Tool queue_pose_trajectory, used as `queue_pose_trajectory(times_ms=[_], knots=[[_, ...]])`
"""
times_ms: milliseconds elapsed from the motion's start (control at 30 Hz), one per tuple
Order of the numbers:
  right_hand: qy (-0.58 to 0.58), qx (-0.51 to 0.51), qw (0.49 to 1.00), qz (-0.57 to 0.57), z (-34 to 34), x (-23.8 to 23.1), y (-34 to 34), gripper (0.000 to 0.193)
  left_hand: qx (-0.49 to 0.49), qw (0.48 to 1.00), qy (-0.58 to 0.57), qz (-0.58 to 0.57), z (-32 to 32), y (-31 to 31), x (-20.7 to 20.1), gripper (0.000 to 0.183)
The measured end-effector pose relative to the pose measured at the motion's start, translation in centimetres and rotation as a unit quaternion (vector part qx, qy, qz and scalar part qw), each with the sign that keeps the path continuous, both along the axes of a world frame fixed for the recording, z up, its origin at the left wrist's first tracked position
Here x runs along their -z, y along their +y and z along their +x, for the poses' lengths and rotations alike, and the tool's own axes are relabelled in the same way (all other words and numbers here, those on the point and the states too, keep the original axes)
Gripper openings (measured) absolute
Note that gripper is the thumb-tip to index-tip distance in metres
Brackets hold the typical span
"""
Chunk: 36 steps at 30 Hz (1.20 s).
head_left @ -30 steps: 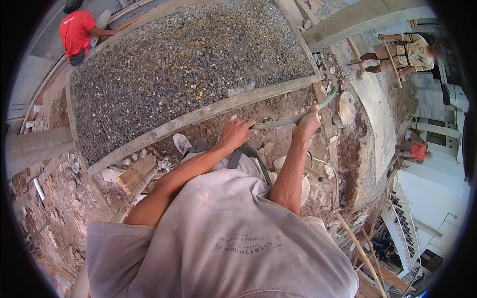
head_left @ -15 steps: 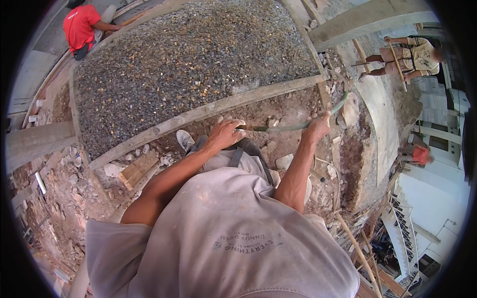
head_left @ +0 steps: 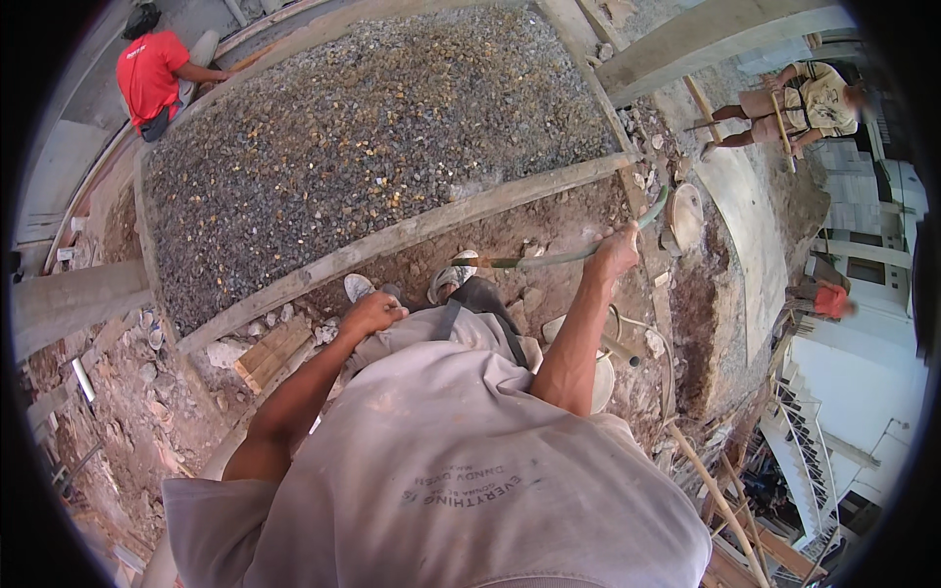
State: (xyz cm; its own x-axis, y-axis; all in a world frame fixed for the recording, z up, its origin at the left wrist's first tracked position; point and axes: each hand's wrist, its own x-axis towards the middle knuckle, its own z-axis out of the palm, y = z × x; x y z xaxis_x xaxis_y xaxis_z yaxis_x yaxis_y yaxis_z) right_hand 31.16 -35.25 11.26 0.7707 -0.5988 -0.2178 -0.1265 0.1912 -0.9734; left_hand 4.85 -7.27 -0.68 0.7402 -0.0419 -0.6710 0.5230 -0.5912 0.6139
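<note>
My right hand (head_left: 618,253) is wrapped round a green hose (head_left: 561,258), holding it in front of my body. One end of the hose points left, its tip stained brown, above my shoe (head_left: 452,277); the other part bends up and away past my fist. My left hand (head_left: 374,314) is apart from the hose, low by my left thigh and close to the grey trousers. Its fingers are curled in, and I see nothing between them. Beyond both hands lies a bed of wet-looking gravel (head_left: 382,118) behind a narrow concrete kerb (head_left: 421,227).
Wood blocks (head_left: 270,355) and rubble lie left of my feet. A round pale lid (head_left: 686,216) and a pipe stub (head_left: 627,355) are on the right. Concrete beams (head_left: 716,44) cross overhead. A person in red (head_left: 152,78) crouches far left; another person (head_left: 823,103) stands far right with a pole.
My left hand has let go of the hose end and dropped back left to my thigh. My right hand still grips the hose, shifted slightly left. The hose tip has swung a little left.
</note>
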Motion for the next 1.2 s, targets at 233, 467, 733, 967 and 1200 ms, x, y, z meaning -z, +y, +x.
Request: queue_pose_trajectory(times_ms=[233,467,733,967,1200], knots=[[0.002,0.005,1.0,-0.001,0.5,-1.0,0.4,0.032,-0.056,0.982,-0.166,-0.065,9.1,-6.3,-4.4,0.041],[0.008,-0.022,0.999,0.026,1.9,-2.1,-1.7,0.03,0.058,0.974,-0.217,-0.032,13.9,-12.5,-5.2,0.063],[0.012,-0.046,0.999,0.026,5.8,-1.3,-4.6,0.027,0.0,0.963,-0.27,-0.011,16.2,-16.4,-2.5,0.047],[0.009,-0.09,0.995,0.048,8.3,-1.6,-6.3,0.026,-0.054,0.959,-0.279,-0.006,18.1,-19.2,-2.9,0.027],[0.038,-0.091,0.994,0.036,9.7,-2.2,-7.1,0.028,-0.049,0.962,-0.269,0.0,19.2,-19.9,-3.7,0.029]])
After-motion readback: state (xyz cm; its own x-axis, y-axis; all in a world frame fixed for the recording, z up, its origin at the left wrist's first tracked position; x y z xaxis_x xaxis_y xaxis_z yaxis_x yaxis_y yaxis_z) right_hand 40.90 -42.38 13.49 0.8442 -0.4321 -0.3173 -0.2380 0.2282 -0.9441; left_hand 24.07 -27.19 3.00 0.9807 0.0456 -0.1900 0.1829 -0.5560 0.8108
